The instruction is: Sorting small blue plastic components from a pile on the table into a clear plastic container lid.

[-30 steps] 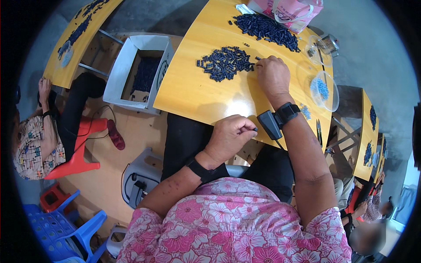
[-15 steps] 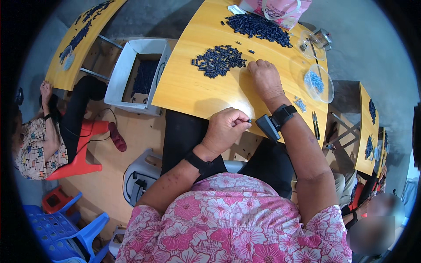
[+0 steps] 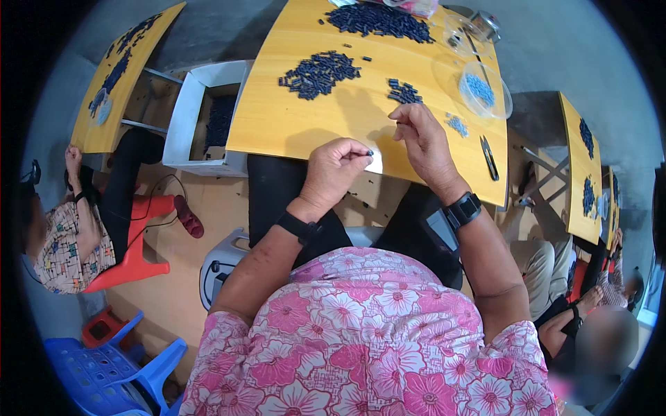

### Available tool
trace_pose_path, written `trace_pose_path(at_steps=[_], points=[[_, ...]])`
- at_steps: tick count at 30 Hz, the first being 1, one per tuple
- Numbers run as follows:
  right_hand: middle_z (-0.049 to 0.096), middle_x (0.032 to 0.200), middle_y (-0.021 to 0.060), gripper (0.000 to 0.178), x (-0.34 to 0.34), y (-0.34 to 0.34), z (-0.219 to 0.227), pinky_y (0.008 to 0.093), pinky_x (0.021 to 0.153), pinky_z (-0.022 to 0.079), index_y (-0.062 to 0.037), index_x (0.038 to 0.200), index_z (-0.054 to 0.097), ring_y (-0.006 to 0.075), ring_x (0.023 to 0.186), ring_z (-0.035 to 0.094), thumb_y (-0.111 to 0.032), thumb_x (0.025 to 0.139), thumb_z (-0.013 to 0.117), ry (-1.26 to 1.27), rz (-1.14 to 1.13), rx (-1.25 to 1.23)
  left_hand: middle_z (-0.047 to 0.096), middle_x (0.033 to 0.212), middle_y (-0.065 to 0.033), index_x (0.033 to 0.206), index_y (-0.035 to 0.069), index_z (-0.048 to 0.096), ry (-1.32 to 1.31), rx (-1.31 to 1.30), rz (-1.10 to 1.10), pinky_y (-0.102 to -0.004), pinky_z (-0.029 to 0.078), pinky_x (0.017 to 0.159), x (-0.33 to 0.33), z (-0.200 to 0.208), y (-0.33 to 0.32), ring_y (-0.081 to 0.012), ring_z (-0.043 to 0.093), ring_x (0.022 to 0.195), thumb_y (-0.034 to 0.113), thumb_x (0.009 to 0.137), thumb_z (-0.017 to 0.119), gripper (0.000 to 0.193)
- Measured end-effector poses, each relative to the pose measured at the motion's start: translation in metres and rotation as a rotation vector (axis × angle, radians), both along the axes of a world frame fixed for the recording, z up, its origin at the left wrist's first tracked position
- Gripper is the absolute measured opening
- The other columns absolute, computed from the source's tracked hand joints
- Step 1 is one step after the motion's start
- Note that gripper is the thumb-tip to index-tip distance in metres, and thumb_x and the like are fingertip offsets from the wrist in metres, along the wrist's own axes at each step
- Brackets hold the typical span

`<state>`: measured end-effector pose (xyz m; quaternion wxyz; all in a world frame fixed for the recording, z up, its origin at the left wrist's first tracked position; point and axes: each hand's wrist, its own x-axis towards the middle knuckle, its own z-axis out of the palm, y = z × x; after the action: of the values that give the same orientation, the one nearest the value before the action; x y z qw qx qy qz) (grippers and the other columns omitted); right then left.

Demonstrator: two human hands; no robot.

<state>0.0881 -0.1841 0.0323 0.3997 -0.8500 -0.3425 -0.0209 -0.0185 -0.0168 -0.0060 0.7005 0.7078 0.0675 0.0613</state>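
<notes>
My left hand [image 3: 331, 173] is closed in a pinch on a small black plastic piece [image 3: 370, 153], just over the table's near edge. To its right, my right hand [image 3: 424, 142] is raised above the table with fingers curled and thumb and forefinger close together; whatever they hold is too small to make out. Just beyond it lies a small group of black pieces [image 3: 404, 91]. A larger pile of black pieces [image 3: 319, 74] sits to the left, and a bigger pile [image 3: 379, 22] at the far side. Loose pale-blue bits [image 3: 456, 125] lie right of my right hand.
On the table's right stand a clear tub [image 3: 491, 111] of blue bits and black-handled snips [image 3: 490, 158]. A metal container [image 3: 485, 26] is at the far right. Left of the yellow table [image 3: 267, 132] is a white box [image 3: 182, 132]. People sit at tables on both sides.
My right hand has drawn back from the table toward my left hand, and the small group of black pieces it covered now shows. The left hand keeps its pinch. The whole view has shifted.
</notes>
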Motion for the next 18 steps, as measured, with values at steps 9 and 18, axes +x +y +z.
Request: trace_pose_path(at_steps=[9, 18], points=[[0.065, 0.096, 0.0031, 0.023, -0.056, -0.047, -0.013, 0.0279, 0.080, 0.054, -0.0016, 0.106, 0.063, 0.0134, 0.088, 0.065, 0.009, 0.086, 0.062, 0.788, -0.053, 0.622, 0.067, 0.085, 0.0018, 0.095, 0.000, 0.068, 0.015, -0.043, -0.033, -0.0194, 0.049, 0.072, -0.016, 0.004, -0.030, -0.0038, 0.059, 0.078, 0.003, 0.087, 0.070, 0.009], [0.069, 0.091, 0.0070, 0.023, -0.082, -0.057, -0.005, 0.0280, 0.080, 0.055, 0.0005, 0.105, 0.066, 0.0150, 0.081, 0.067, 0.009, 0.084, 0.063, 0.861, -0.131, 0.718, 0.068, 0.088, 0.0003, 0.097, 0.000, 0.068, 0.079, -0.057, -0.171, -0.0206, 0.051, 0.074, -0.030, 0.014, -0.044, -0.0041, 0.061, 0.081, 0.001, 0.087, 0.069, 0.010]])
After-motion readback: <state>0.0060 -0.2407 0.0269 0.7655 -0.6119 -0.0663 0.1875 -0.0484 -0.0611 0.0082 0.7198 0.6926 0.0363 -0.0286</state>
